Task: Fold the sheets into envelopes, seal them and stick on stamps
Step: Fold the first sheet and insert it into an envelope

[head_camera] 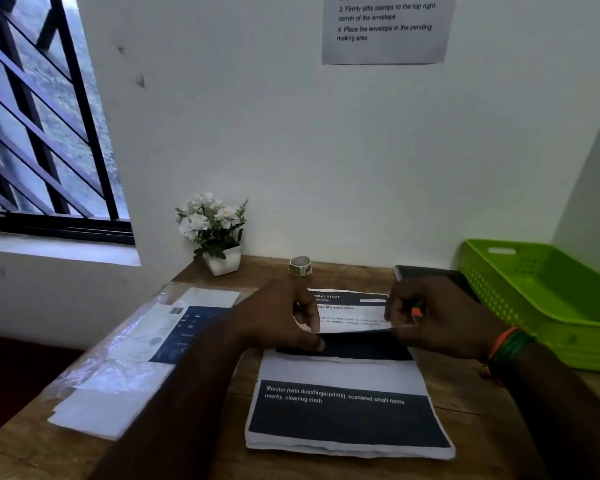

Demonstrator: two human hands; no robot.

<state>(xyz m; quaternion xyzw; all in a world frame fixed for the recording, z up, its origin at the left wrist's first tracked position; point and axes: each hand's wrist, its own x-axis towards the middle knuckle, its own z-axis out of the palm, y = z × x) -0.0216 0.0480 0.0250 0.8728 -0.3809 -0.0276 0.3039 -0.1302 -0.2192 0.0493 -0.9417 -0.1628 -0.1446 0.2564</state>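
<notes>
Paper sheet, pinched at both ends by my left hand and right hand, hangs folded above the stack near me. Uneven pulling could skew the crease or tear it.

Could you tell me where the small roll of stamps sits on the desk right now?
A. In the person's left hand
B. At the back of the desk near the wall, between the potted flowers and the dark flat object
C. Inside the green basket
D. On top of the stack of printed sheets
B: the roll of stamps stands on the desk by the wall, right of the potted flowers, outside the green basket.
</notes>
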